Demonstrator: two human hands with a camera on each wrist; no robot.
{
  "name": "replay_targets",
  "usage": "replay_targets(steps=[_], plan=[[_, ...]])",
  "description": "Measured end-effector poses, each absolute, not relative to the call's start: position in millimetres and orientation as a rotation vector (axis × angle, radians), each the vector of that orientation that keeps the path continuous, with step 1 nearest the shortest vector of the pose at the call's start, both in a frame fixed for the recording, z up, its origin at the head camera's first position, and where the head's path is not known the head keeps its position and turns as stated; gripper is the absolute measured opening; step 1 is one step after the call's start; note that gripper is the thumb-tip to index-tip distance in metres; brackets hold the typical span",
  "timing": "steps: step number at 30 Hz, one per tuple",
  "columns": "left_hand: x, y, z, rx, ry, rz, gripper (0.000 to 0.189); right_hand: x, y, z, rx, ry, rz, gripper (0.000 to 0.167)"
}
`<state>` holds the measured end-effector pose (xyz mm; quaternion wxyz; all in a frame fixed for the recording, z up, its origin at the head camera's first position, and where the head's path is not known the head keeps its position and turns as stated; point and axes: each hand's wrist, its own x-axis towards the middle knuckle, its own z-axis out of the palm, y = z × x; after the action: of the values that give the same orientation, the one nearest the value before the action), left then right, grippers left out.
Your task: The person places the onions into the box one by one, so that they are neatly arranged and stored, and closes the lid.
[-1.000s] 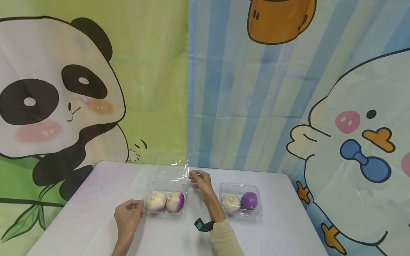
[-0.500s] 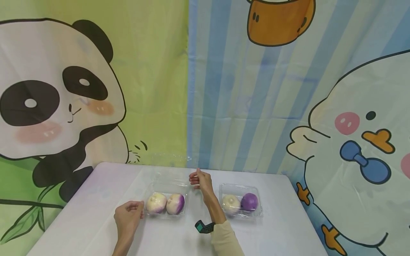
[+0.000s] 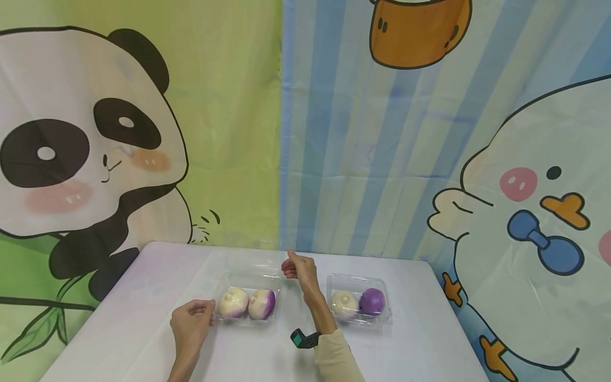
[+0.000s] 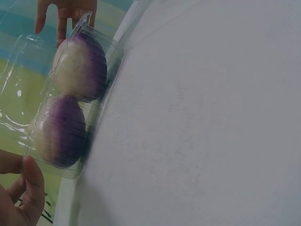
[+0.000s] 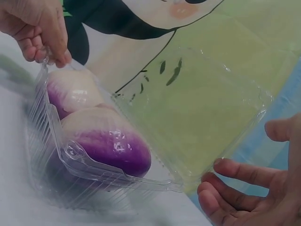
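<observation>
A clear plastic clamshell container (image 3: 248,322) stands on the table with two white-and-purple turnips (image 3: 233,302) inside, side by side. Its hinged lid (image 5: 211,108) leans back, away from the base. My left hand (image 3: 192,324) pinches the container's left rim between thumb and fingers, as the right wrist view also shows. Beside the lid's right edge is my right hand (image 3: 300,271), fingers spread and fairly straight; in the right wrist view its fingertips (image 5: 225,165) lie right at the lid's corner near the hinge.
Right of my right forearm sits a second clear container (image 3: 387,310), holding a whitish round vegetable (image 3: 345,304) and a purple one (image 3: 372,301). A white cloth covers the table (image 3: 420,339). Behind its far edge hangs a cartoon-printed curtain (image 3: 334,159). A dark strap device (image 3: 304,338) is on my right wrist.
The lid has swung backward and down from a more upright stance. My right hand has released its edge and straightened its fingers. The left hand keeps its hold on the rim.
</observation>
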<state>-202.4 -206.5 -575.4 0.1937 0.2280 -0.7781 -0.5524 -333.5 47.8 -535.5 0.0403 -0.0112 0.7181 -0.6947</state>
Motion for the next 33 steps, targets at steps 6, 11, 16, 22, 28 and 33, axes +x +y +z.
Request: replay_targets(steps=[6,11,16,22,28,33], plan=[[-202.4,-206.6,-575.7,0.636,-2.176,-1.555,0.015,-330.8,49.5,-533.2,-0.054,2.222,-2.1,0.065],[-202.1,-207.0,-576.1,0.631,-2.177,-1.565,0.016,-329.5,50.3,-532.6,-0.079,2.251,-2.065,0.061],[-200.7,-207.1,-576.0,0.637,-2.169,-1.574,0.015,-328.6,51.2,-534.5,-0.092,2.273,-2.031,0.059],[-200.7,-207.1,-574.4,0.63,-2.169,-1.571,0.015,-328.2,52.3,-534.6,-0.118,2.292,-2.015,0.055],[-200.2,-206.7,-573.7,0.632,-2.167,-1.582,0.015,-326.7,54.6,-533.1,-0.13,2.29,-1.997,0.049],[-200.1,-206.7,-574.3,0.633,-2.165,-1.586,0.014,-323.4,56.7,-532.6,-0.146,2.327,-1.966,0.044]])
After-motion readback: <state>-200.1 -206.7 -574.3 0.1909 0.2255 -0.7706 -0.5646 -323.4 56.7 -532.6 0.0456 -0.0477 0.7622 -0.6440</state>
